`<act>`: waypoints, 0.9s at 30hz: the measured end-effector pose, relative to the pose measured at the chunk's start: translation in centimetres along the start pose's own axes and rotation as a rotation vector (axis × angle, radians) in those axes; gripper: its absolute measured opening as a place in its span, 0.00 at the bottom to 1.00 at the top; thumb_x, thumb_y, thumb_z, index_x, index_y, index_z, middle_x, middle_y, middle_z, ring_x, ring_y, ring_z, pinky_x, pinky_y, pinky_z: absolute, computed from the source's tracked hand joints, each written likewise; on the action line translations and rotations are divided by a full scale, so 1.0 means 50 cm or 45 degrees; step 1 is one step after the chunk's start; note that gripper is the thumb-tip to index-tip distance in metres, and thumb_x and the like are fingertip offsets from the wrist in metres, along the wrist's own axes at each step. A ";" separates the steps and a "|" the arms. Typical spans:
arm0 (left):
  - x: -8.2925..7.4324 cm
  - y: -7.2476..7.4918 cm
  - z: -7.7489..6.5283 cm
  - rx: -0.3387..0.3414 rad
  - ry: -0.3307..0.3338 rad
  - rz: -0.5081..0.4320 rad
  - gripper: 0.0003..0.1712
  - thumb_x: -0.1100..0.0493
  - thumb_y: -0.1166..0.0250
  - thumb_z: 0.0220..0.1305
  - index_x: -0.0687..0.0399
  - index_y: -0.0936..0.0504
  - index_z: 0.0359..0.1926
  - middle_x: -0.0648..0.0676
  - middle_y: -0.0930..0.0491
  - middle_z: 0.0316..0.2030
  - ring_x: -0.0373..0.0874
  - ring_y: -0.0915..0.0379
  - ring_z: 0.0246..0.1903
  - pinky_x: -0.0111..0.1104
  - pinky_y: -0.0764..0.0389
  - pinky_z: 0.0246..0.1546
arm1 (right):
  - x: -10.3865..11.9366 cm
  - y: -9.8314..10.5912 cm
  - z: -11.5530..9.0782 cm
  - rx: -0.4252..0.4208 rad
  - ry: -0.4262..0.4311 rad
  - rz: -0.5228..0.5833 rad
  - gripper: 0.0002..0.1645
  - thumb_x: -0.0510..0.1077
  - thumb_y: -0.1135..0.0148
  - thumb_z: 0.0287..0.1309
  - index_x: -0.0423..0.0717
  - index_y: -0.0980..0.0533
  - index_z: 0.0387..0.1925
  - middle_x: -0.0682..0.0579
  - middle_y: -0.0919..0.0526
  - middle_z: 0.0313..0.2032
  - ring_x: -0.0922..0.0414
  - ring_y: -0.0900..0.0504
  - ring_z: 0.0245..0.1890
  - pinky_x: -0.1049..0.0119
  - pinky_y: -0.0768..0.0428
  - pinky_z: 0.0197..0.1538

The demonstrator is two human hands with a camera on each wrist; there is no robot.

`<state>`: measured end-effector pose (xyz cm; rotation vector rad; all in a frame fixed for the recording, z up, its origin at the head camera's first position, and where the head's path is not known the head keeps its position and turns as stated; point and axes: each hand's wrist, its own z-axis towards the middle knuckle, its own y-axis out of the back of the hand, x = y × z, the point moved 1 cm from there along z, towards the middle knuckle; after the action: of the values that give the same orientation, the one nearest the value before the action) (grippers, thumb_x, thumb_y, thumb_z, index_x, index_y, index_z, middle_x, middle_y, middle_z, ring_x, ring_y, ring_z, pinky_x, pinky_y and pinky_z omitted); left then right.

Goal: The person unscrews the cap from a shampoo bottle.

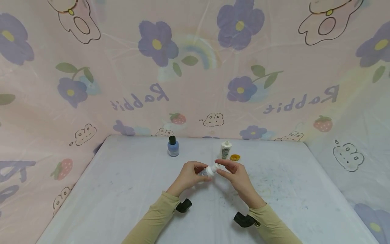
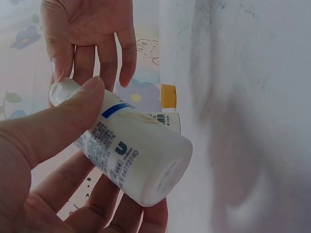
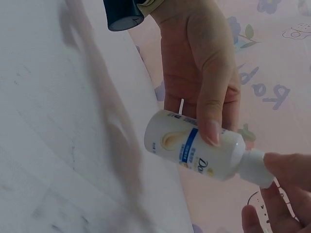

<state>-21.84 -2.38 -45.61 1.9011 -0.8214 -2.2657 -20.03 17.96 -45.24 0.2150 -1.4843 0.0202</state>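
The left hand (image 1: 189, 175) partly hides the white bottle (image 1: 210, 171) it grips.

Held white bottle (image 3: 209, 155), blue band (image 3: 188, 146)
Toward the white tabletop's (image 1: 112, 196) far edge, a black-capped blue bottle (image 1: 173, 149) and yellow cap (image 1: 235, 157); pink cloth (image 1: 195, 20), purple flowers (image 1: 164, 35).

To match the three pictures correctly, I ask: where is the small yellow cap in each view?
Head: yellow cap right of the standing bottle, just above the right hand.
Left wrist: slightly right of and above centre.
Right wrist: not in it.
Shared landmark: held white bottle, gripped by the left hand.
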 end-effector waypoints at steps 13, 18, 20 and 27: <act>-0.001 -0.001 0.002 0.002 -0.003 -0.004 0.22 0.57 0.21 0.44 0.53 0.14 0.43 0.49 0.18 0.41 0.41 0.23 0.40 0.38 0.21 0.41 | 0.003 -0.010 0.004 -0.124 -0.033 -0.024 0.27 0.46 0.27 0.51 0.41 0.24 0.52 0.40 0.23 0.53 0.48 0.27 0.56 0.46 0.40 0.65; -0.003 -0.003 0.002 0.005 0.008 -0.027 0.21 0.59 0.21 0.44 0.55 0.14 0.43 0.50 0.18 0.41 0.42 0.23 0.40 0.42 0.21 0.44 | 0.003 -0.020 0.005 -0.219 -0.100 -0.067 0.24 0.49 0.28 0.52 0.41 0.23 0.48 0.40 0.21 0.49 0.52 0.24 0.50 0.51 0.34 0.61; -0.002 -0.005 0.002 0.005 0.006 -0.035 0.21 0.59 0.21 0.44 0.55 0.14 0.43 0.51 0.18 0.42 0.43 0.23 0.41 0.44 0.21 0.45 | 0.004 -0.023 0.006 -0.243 -0.116 -0.075 0.23 0.48 0.28 0.52 0.41 0.22 0.46 0.42 0.21 0.46 0.53 0.23 0.47 0.55 0.30 0.56; -0.008 -0.006 -0.001 0.004 -0.009 -0.012 0.22 0.59 0.21 0.45 0.56 0.14 0.43 0.51 0.18 0.41 0.43 0.23 0.41 0.43 0.21 0.45 | 0.020 -0.029 -0.001 -0.255 -0.138 -0.039 0.21 0.45 0.28 0.52 0.37 0.23 0.43 0.48 0.21 0.37 0.54 0.23 0.41 0.65 0.25 0.41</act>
<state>-21.60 -2.00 -45.39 1.9037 -0.8197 -2.2787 -19.69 16.41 -44.44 0.0770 -1.5794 -0.1664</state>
